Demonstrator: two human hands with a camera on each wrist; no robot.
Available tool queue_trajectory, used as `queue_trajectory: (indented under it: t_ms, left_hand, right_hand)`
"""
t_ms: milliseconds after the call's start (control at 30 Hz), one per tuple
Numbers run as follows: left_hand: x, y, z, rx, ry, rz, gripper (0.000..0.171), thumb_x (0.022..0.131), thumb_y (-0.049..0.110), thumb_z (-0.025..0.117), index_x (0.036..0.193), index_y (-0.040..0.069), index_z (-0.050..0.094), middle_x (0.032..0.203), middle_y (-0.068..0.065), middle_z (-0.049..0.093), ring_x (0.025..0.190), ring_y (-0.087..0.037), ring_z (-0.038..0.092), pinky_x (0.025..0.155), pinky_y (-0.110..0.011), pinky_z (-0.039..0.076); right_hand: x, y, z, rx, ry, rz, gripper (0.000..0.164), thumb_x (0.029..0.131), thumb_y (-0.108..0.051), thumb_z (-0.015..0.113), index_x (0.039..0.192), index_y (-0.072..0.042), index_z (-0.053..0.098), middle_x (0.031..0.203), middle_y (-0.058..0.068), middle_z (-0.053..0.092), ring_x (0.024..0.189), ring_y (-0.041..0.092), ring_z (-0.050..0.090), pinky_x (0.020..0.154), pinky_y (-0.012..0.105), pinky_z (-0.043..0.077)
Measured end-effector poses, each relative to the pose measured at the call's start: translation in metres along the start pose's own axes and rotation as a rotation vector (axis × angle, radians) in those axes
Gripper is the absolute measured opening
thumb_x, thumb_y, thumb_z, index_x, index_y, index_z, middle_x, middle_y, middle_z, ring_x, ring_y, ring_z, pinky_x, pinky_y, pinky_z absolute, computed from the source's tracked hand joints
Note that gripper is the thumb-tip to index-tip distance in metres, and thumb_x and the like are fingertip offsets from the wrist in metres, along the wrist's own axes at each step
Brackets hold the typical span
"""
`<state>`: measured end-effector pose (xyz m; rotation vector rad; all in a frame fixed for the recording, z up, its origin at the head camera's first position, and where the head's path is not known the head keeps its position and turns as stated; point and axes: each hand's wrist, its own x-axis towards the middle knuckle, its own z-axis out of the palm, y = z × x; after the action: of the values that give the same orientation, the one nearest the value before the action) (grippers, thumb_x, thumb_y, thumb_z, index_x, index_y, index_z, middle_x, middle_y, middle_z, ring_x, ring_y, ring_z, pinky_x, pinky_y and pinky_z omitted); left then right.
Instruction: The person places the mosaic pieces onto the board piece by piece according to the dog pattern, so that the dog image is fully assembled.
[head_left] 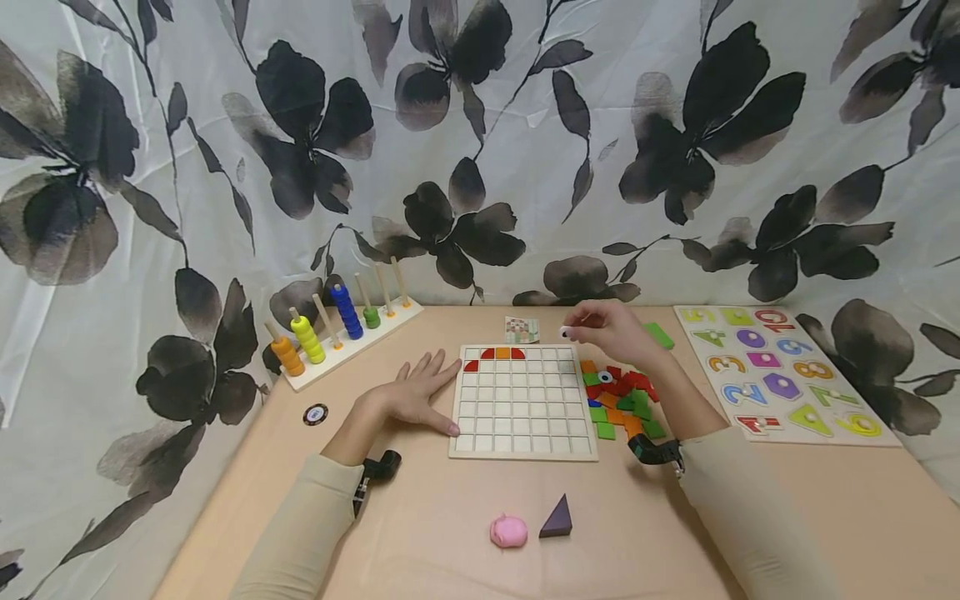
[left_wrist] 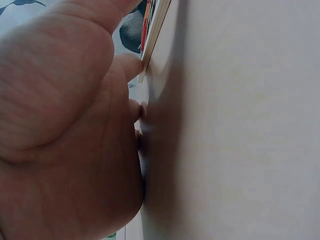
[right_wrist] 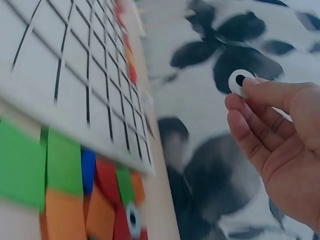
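Near the far right corner of the grid board [head_left: 525, 417], right hand [head_left: 611, 329] pinches a small white eye piece [right_wrist: 234, 82] with black centre between thumb and fingertips, narrow grip, piece raised clear of the board. At the board's left edge, left hand [head_left: 416, 396] lies on the table [head_left: 420, 533], fingers spread wide, holding nothing, touching the edge. In the board's two far rows, toward the left: a few red and orange pieces [head_left: 502, 354]. Just right of the board, a loose pile of colored tiles [head_left: 639, 404], red, green, orange, some blue, with a second eye piece [head_left: 604, 377] on it. Just beyond the board's far edge, a small picture card [head_left: 522, 330]; off past its far right corner, a green block [head_left: 660, 335]. Well right of the board, a number puzzle [head_left: 783, 375]. Left of and beyond the board, a ring stand [head_left: 360, 342] with orange, yellow, blue and green rings; left of the board, a round black disc [head_left: 316, 414]. On the board's near side, well apart from it, a pink lump [head_left: 509, 532] and a purple wedge [head_left: 557, 518], side by side. Behind the board, a floral curtain [head_left: 525, 167].
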<state>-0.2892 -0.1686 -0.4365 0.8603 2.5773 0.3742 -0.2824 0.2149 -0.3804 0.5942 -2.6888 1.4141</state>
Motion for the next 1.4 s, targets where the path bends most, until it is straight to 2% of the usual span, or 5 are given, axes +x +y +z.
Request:
queue_trajectory:
  t_ms: [333, 633, 933, 1133, 1400]
  left_hand:
    - [0.000, 0.000, 0.000, 0.004, -0.006, 0.005, 0.121, 0.065, 0.076, 0.067, 0.156, 0.023, 0.008, 0.160, -0.016, -0.008, 0.146, -0.037, -0.009, 0.112, -0.063, -0.002]
    - [0.003, -0.002, 0.001, 0.001, -0.021, -0.005, 0.123, 0.063, 0.080, 0.065, 0.156, 0.027, 0.003, 0.160, -0.012, -0.012, 0.146, -0.034, -0.012, 0.112, -0.061, -0.004]
    - [0.003, -0.003, 0.002, -0.015, -0.028, -0.021, 0.123, 0.063, 0.080, 0.066, 0.155, 0.028, 0.004, 0.160, -0.012, -0.012, 0.146, -0.032, -0.014, 0.112, -0.061, -0.006]
    - [0.003, -0.003, 0.002, -0.012, -0.029, -0.026, 0.123, 0.063, 0.080, 0.065, 0.155, 0.028, 0.003, 0.160, -0.011, -0.013, 0.146, -0.032, -0.014, 0.112, -0.061, -0.006]
    - [0.001, -0.002, 0.003, 0.011, -0.020, -0.011, 0.124, 0.063, 0.082, 0.064, 0.155, 0.028, 0.002, 0.160, -0.012, -0.012, 0.146, -0.033, -0.012, 0.112, -0.061, -0.005]
  right_hand:
    - [0.061, -0.013, 0.069, -0.161, -0.226, -0.096, 0.011, 0.089, -0.005, 0.067, 0.096, -0.009, 0.075, 0.092, -0.001, 0.070, 0.080, 0.015, 0.062, 0.073, 0.030, 0.053]
    - [0.078, -0.019, 0.113, -0.250, -0.303, -0.118, 0.010, 0.087, -0.001, 0.067, 0.090, -0.006, 0.075, 0.088, 0.004, 0.072, 0.077, 0.013, 0.058, 0.071, 0.028, 0.050]
    - [0.077, -0.015, 0.129, -0.335, -0.249, -0.133, 0.006, 0.084, -0.005, 0.073, 0.082, -0.010, 0.075, 0.078, -0.001, 0.071, 0.072, 0.009, 0.061, 0.085, 0.034, 0.044]
    - [0.075, -0.013, 0.133, -0.375, -0.246, -0.119, 0.006, 0.085, -0.006, 0.072, 0.087, -0.009, 0.077, 0.085, 0.000, 0.073, 0.079, 0.010, 0.064, 0.074, 0.029, 0.052]
    - [0.068, -0.013, 0.130, -0.358, -0.218, -0.092, 0.008, 0.087, -0.008, 0.071, 0.090, -0.010, 0.078, 0.091, -0.002, 0.074, 0.084, 0.010, 0.065, 0.084, 0.032, 0.051]
